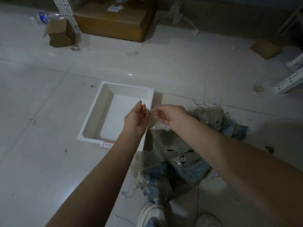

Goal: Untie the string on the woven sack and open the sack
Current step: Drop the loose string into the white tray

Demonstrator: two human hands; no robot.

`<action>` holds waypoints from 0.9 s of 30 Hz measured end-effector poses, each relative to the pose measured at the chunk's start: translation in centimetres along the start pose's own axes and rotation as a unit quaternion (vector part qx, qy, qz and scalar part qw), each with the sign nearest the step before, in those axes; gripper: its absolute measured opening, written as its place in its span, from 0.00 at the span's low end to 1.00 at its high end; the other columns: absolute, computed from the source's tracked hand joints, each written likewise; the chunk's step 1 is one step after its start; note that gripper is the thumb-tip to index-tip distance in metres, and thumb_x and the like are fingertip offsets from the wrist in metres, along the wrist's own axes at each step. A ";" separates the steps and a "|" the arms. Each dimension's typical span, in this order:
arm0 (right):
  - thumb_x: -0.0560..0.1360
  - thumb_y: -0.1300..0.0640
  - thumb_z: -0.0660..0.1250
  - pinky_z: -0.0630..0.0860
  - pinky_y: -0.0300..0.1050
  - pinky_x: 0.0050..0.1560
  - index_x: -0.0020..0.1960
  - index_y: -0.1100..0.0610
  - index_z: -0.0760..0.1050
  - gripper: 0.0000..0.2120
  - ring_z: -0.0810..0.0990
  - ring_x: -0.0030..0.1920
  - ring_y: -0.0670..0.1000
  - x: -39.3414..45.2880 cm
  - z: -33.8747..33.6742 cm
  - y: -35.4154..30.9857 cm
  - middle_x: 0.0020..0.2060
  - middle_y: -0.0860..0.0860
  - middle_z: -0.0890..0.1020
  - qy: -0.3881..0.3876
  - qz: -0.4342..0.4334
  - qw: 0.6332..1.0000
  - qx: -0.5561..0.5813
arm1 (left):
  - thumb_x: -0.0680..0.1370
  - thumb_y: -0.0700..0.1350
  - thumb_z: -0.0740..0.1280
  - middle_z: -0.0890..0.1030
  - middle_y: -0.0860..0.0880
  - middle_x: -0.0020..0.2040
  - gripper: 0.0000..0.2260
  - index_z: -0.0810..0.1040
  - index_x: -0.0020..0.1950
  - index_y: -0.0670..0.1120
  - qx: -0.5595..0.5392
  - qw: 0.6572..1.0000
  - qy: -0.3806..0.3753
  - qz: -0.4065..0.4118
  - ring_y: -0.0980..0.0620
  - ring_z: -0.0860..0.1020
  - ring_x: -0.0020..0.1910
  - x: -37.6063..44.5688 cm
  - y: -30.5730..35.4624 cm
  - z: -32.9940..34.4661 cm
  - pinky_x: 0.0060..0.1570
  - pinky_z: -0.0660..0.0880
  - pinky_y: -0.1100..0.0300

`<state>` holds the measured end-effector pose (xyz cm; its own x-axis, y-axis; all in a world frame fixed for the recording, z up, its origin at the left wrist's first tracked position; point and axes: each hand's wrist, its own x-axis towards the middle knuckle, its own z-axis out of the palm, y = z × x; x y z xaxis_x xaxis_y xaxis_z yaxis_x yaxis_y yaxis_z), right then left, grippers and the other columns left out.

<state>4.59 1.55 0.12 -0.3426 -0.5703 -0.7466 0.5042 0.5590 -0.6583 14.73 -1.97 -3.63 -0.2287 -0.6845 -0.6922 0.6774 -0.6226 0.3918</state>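
A frayed grey and blue woven sack (178, 154) lies on the tiled floor at the lower right, with loose fibres spreading from its far end. Its tied neck is hidden under my right forearm. Both hands are raised over the sack's left edge, close together. My left hand (136, 118) pinches a thin pale string (151, 111) between thumb and fingers. My right hand (170, 114) holds the same string from the other side, a few centimetres away. A crumpled bit of clear plastic (159, 126) shows just beneath my right hand.
A white shallow tray (105, 105) lies on the floor just left of the sack, under my left hand. Cardboard boxes (114, 18) and a white shelf post (68, 17) stand at the back. White metal rails (290, 82) lie at the right. My shoes (152, 213) are at the bottom.
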 end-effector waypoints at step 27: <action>0.79 0.64 0.56 0.71 0.48 0.58 0.64 0.64 0.68 0.14 0.74 0.62 0.59 9.1 9.6 11.8 0.63 0.61 0.75 -0.066 -0.075 0.843 -0.529 | 0.70 0.35 0.61 0.83 0.37 0.48 0.12 0.79 0.49 0.34 0.841 0.524 0.132 0.038 0.40 0.81 0.49 11.0 3.0 -13.4 0.47 0.77 0.53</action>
<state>15.02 -2.82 -13.53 -0.2131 -0.7048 -0.6766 -0.5494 0.6591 -0.5136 23.60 -6.30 -18.17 0.0088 -0.7931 -0.6090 -0.9468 -0.2026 0.2502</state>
